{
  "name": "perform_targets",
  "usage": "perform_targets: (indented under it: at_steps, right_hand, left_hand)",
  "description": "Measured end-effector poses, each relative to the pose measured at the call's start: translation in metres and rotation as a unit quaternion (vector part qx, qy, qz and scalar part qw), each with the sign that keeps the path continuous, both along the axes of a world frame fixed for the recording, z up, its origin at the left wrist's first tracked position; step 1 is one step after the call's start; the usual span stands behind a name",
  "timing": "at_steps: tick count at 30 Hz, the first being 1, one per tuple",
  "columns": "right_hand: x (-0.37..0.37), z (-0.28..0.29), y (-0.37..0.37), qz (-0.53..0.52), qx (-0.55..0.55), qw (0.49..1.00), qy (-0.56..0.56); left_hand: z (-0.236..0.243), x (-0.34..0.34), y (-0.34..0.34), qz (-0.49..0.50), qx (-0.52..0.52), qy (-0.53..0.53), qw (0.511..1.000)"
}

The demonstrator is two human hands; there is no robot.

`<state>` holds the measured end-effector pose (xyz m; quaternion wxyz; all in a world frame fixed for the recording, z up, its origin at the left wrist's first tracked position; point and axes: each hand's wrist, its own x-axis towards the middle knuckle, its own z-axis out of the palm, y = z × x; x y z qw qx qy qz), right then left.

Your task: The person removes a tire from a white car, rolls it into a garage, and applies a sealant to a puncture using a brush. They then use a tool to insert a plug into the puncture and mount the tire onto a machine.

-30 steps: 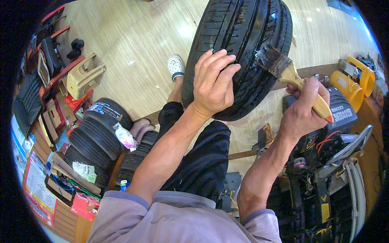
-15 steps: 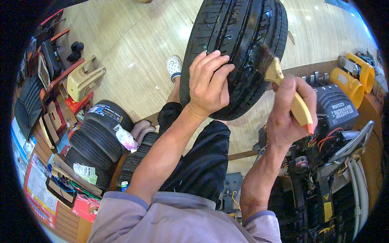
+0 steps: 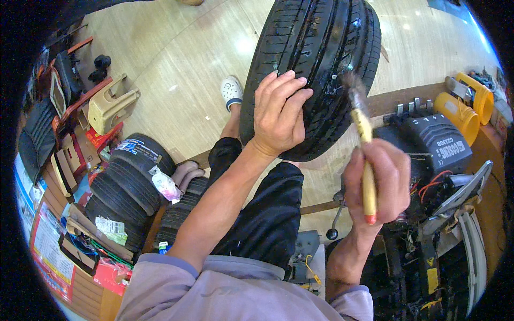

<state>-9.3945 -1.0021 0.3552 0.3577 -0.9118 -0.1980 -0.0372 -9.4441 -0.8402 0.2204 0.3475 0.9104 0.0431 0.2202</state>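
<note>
A black car tyre (image 3: 297, 37) with wet, glossy patches on its tread is at upper middle, in front of my legs. My left hand (image 3: 277, 115) rests on the tread, open, its fingers bent and slightly apart. Just right of it, a small pale round spot (image 3: 333, 76) shows on the rubber. My right hand (image 3: 383, 182) is closed round a wooden paintbrush (image 3: 365, 128) with a red handle end, held nearly upright in the picture. Its bristles are motion-blurred over the right part of the tread; whether they touch it I cannot tell.
Stacked tyres (image 3: 128, 187), a beige plastic stool (image 3: 104, 104) and assorted boxes line the left. At right are a dark machine (image 3: 417, 134) with cables and metal parts, and yellow containers (image 3: 455, 115). A white clog (image 3: 231, 88) on my foot is on the pale floor (image 3: 176, 64).
My right hand has moved down and left in the picture, and the brush has swung from slanted to nearly upright. My left hand has shifted slightly on the tread.
</note>
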Motion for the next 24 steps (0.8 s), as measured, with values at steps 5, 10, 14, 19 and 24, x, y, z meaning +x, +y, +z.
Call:
perform_targets:
  at_steps: [5, 10, 14, 19, 24]
  right_hand:
    - [0.016, -0.015, 0.006, -0.007, 0.008, 1.000, -0.010]
    - [-0.007, -0.037, 0.007, 0.055, 0.013, 0.998, 0.034]
    - [-0.026, -0.034, 0.003, 0.052, 0.029, 0.995, 0.074]
    - [-0.024, -0.009, -0.001, 0.009, 0.051, 0.996, 0.080]
    - [-0.002, -0.016, 0.008, -0.018, 0.053, 0.998, 0.039]
  left_hand:
    - [0.002, 0.001, -0.001, 0.002, -0.008, 0.002, 1.000]
    - [0.002, 0.003, 0.001, -0.001, -0.011, 0.001, 1.000]
    - [0.000, 0.001, 0.005, -0.006, -0.017, -0.002, 1.000]
    - [-0.001, 0.000, 0.004, -0.011, -0.045, -0.014, 0.999]
    - [-0.002, 0.001, 0.004, -0.016, -0.053, -0.021, 0.998]
